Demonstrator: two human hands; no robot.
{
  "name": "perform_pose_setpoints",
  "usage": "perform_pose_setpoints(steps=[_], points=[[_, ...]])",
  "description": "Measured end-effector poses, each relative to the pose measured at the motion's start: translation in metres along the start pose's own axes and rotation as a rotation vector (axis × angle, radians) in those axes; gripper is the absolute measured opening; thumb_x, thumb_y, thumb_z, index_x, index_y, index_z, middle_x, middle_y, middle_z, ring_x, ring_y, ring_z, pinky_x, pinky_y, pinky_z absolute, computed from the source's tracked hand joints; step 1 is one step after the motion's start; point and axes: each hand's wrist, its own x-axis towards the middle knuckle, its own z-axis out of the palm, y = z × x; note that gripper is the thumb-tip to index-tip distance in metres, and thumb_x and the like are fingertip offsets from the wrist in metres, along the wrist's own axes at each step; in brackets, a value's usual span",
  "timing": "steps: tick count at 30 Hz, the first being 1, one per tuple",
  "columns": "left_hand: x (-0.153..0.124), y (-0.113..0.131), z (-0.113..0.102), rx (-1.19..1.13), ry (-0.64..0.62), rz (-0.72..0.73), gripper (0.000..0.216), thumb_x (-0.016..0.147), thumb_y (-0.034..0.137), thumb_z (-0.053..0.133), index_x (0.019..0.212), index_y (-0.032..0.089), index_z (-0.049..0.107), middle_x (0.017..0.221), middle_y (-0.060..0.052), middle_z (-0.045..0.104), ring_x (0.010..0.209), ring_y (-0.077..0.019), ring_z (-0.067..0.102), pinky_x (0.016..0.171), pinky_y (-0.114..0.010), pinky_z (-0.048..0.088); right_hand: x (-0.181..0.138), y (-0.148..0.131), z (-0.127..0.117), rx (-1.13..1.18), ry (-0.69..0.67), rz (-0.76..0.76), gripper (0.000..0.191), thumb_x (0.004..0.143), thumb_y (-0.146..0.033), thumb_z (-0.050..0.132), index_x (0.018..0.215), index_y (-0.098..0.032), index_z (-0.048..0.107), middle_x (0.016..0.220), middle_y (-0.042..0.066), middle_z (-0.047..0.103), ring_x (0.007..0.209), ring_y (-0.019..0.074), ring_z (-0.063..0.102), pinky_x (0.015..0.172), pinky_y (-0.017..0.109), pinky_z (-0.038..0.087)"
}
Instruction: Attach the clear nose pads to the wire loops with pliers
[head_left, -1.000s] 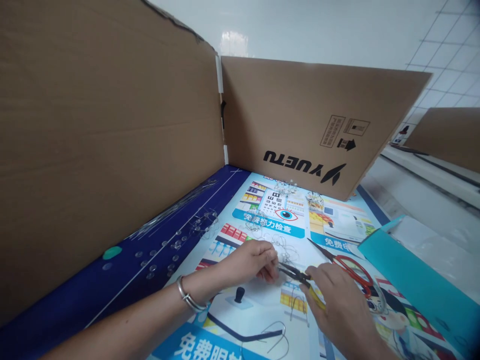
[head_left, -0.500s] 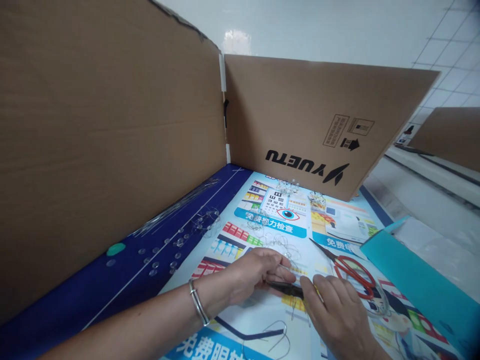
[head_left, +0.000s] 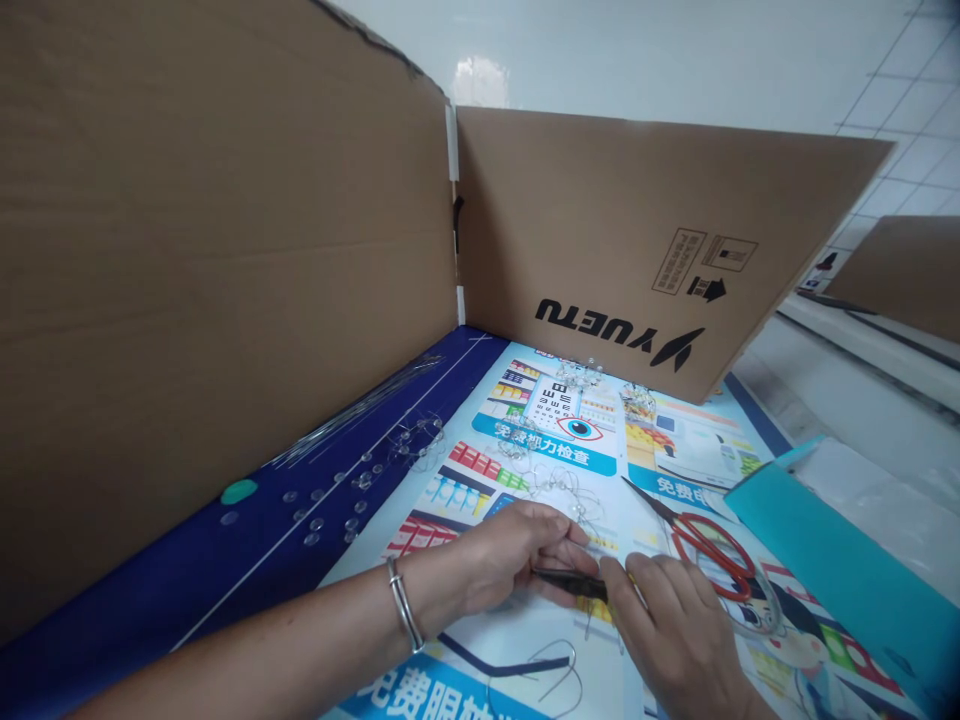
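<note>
Over the printed sheet, my right hand [head_left: 679, 620] is closed around pliers [head_left: 568, 582] with dark jaws and a bit of yellow on the handle. The jaws point left into the fingers of my left hand [head_left: 536, 550]. Those fingers are pinched together at the plier tips; thin wire seems to be between them, though most of it is hidden. Short wire ends hang below the pliers. Bent wire pieces [head_left: 559, 680] lie on the sheet nearer to me. Just beyond my left hand is a tangle of wire with clear beads [head_left: 562, 490].
Red-handled scissors [head_left: 712, 550] lie right of my hands, near a clear ring-shaped item [head_left: 765, 610] and a teal box [head_left: 847, 570]. Loose clear beads [head_left: 352, 525], a green disc [head_left: 238, 491] and straight wires [head_left: 360, 400] lie left. Cardboard panels [head_left: 637, 230] stand at the left and back.
The view has shifted slightly, moving the scene a little to the right. My hands and the pliers keep nearly the same pose, with the jaws still at my left fingers.
</note>
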Motion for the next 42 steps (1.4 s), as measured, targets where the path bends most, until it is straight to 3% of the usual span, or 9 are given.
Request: perform_pose_setpoints(steps=[9,21,26,42], points=[[0.001,0.001,-0.001,0.03,-0.024,-0.021,0.02,0.08,0.026,0.053,0.081,0.009,0.062,0.083,-0.013,0.068,0.074,-0.0219,0.065,0.067,-0.036,0.051,0.0,0.0,0.0,0.012,-0.019,0.006,0.021,0.083,-0.012,0.047,0.1,-0.014,0.059,0.084,0.01,0.059,0.078,0.0224,0.049,0.069,0.038,0.037],[0.004,-0.001,-0.005,0.053,-0.002,0.042,0.029,0.073,0.038,0.06,0.081,0.01,0.061,0.08,-0.012,0.069,0.075,-0.022,0.064,0.072,-0.04,0.049,-0.003,0.0,0.002,0.027,-0.095,-0.032,0.025,0.083,-0.011,0.044,0.104,-0.014,0.058,0.079,0.008,0.056,0.071,0.0197,0.045,0.063,0.036,0.032],[0.007,-0.008,-0.012,0.126,-0.056,0.145,0.033,0.074,0.041,0.061,0.081,0.01,0.062,0.08,-0.011,0.069,0.08,-0.0208,0.064,0.084,-0.038,0.044,0.001,-0.003,0.001,0.056,-0.134,-0.017,0.024,0.082,-0.012,0.042,0.101,-0.014,0.058,0.072,0.006,0.053,0.067,0.0181,0.043,0.061,0.033,0.03],[0.006,-0.008,-0.014,0.358,-0.232,0.276,0.029,0.083,0.04,0.053,0.089,0.014,0.063,0.089,-0.008,0.066,0.086,-0.0185,0.062,0.087,-0.037,0.044,0.0,-0.015,-0.002,0.147,-0.246,0.113,0.02,0.079,-0.017,0.044,0.095,-0.018,0.055,0.068,0.003,0.055,0.059,0.0169,0.05,0.053,0.029,0.028]])
